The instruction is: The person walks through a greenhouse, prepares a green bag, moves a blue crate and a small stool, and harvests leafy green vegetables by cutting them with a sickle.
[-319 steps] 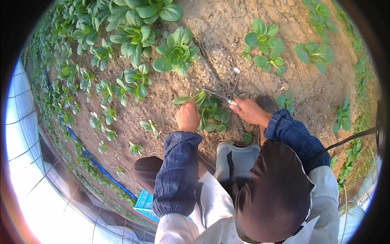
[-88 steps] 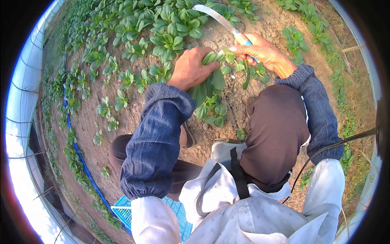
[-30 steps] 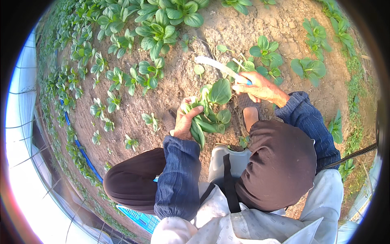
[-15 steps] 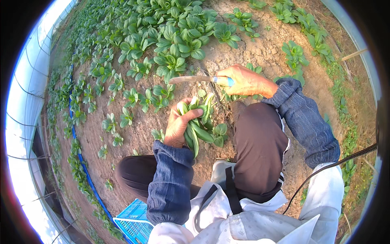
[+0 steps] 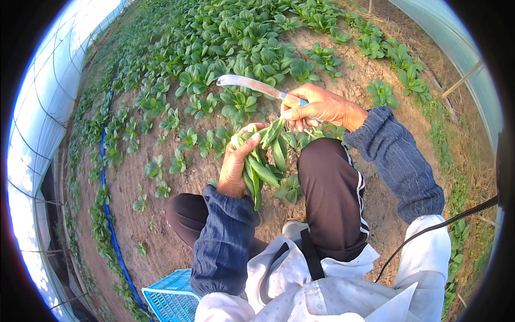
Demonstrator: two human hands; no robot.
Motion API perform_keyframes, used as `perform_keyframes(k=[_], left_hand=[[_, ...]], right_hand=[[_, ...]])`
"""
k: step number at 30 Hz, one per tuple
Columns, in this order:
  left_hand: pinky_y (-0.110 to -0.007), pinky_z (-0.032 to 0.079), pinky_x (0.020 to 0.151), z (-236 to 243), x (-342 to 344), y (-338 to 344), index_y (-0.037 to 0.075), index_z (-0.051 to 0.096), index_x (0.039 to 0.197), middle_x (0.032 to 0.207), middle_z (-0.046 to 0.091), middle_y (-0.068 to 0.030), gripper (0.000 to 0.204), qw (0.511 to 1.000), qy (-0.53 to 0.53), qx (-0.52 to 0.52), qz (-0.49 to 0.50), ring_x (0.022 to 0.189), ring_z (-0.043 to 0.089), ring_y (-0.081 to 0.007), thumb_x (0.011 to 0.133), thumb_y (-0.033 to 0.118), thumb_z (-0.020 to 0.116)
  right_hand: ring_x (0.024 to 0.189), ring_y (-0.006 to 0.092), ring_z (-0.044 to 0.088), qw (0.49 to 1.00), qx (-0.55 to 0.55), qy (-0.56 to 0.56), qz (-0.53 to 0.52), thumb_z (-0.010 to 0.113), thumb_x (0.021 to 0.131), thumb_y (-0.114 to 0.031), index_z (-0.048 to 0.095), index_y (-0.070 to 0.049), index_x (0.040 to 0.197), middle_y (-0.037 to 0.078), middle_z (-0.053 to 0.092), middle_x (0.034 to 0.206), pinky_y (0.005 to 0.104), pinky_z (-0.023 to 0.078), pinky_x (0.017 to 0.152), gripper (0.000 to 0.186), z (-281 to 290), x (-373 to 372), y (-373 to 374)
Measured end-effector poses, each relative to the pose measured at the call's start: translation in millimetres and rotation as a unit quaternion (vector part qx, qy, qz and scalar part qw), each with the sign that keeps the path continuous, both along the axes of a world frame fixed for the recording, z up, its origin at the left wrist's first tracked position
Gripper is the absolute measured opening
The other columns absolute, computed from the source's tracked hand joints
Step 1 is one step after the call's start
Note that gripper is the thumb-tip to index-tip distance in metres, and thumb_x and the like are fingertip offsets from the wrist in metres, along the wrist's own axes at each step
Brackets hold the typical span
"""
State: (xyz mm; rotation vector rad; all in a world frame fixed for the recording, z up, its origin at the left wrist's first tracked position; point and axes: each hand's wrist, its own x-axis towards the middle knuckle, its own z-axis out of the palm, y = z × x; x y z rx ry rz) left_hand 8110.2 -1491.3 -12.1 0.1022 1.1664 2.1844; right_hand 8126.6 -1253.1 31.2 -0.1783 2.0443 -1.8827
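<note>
My left hand (image 5: 236, 163) grips a cut leafy green plant (image 5: 264, 158) by its base, with the long leaves hanging down toward my knees. My right hand (image 5: 316, 107) holds a knife (image 5: 252, 85) by its blue handle, the pale blade pointing left over the plants. The fingers of my right hand also touch the top leaves of the plant. Both forearms wear dark blue knitted sleeves. I squat on bare soil with my dark trousered knees (image 5: 327, 177) below the hands.
Rows of leafy green plants (image 5: 225, 48) grow in the soil ahead and to the left. A blue plastic crate (image 5: 171, 298) sits at the lower left. A blue hose (image 5: 110, 214) runs along the left row. Greenhouse plastic walls (image 5: 37, 107) curve on both sides.
The camera has tilted up, showing more rows. My left hand has lifted the plant slightly and my right hand has closed in on its leaves, knife blade still pointing left.
</note>
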Motion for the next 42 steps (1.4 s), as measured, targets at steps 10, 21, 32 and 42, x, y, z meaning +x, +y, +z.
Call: perform_keyframes(k=[10, 21, 32, 42], left_hand=[[-0.022, 0.045, 0.057, 67, -45, -52, 0.004, 0.057, 0.089, 0.074, 0.060, -0.0016, 0.013, 0.945, 0.247, -0.188, 0.104, 0.063, 0.054, -0.0076, 0.084, 0.012, 0.065], [-0.044, 0.048, 0.066, -79, -136, -88, 0.009, 0.062, 0.097, 0.077, 0.064, -0.0166, 0.024, 0.539, 0.491, -0.647, -0.224, 0.074, 0.062, -0.0360, 0.074, 0.018, 0.062], [-0.056, 0.008, 0.112, -258, -202, -26, 0.008, 0.066, 0.098, 0.126, 0.051, -0.0130, 0.027, 0.334, 0.671, -0.535, -0.390, 0.132, 0.031, -0.0262, 0.071, 0.009, 0.062], [-0.043, 0.042, 0.074, -298, -215, -90, 0.008, 0.057, 0.096, 0.098, 0.054, -0.0074, 0.032, 0.479, 0.543, -0.651, -0.228, 0.095, 0.055, -0.0269, 0.066, 0.004, 0.066]], right_hand=[[0.048, 0.0040, 0.052, 0.997, 0.032, -0.034, -0.069, 0.063, 0.087, -0.026, 0.054, -0.006, 0.078, -0.001, 0.057, 0.068, 0.0180, 0.034, 0.037, 0.023, -29, -10, 18], [0.041, 0.0062, 0.049, 0.976, 0.150, -0.160, -0.018, 0.058, 0.091, -0.026, 0.051, -0.004, 0.086, -0.001, 0.050, 0.059, 0.0220, 0.037, 0.035, 0.023, -171, -41, 1], [0.040, 0.0149, 0.051, 0.931, 0.172, -0.296, -0.124, 0.040, 0.095, -0.041, 0.050, -0.001, 0.087, 0.003, 0.049, 0.057, 0.0315, 0.041, 0.037, 0.041, -299, -107, -54], [0.040, 0.0213, 0.054, 0.967, 0.190, -0.165, -0.037, 0.043, 0.098, -0.032, 0.047, -0.001, 0.090, 0.011, 0.050, 0.054, 0.0371, 0.043, 0.041, 0.033, -359, -143, -116]])
